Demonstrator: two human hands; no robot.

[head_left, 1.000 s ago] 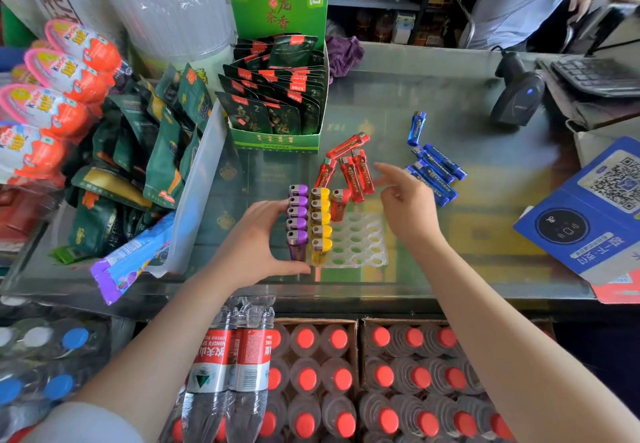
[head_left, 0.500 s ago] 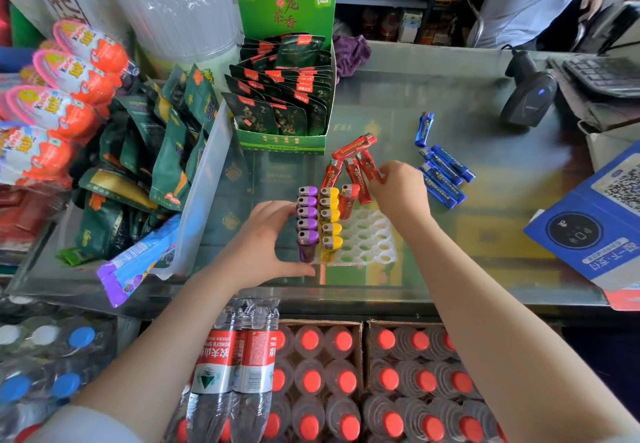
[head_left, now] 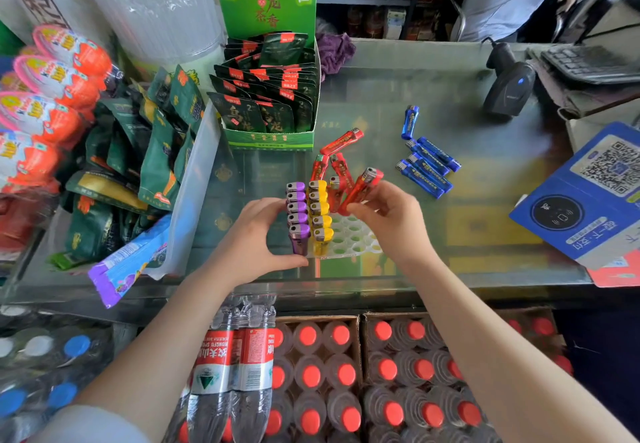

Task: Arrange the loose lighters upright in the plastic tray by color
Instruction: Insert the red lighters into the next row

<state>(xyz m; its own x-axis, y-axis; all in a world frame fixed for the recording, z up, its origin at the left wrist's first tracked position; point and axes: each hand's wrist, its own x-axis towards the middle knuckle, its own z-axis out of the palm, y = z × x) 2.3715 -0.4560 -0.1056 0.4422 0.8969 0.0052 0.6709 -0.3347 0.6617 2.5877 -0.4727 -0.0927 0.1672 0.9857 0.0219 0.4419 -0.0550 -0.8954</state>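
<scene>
L hand cupped the plastic tray's left side, thumb by front edge, fingers curled against the purple lighters. Purple row, then yellow lighters, stood upright in tray. R hand pinched a red lighter, tilted, above tray. Loose red lighters lay behind tray; blue lighters w/ more space, further right on counter.
</scene>
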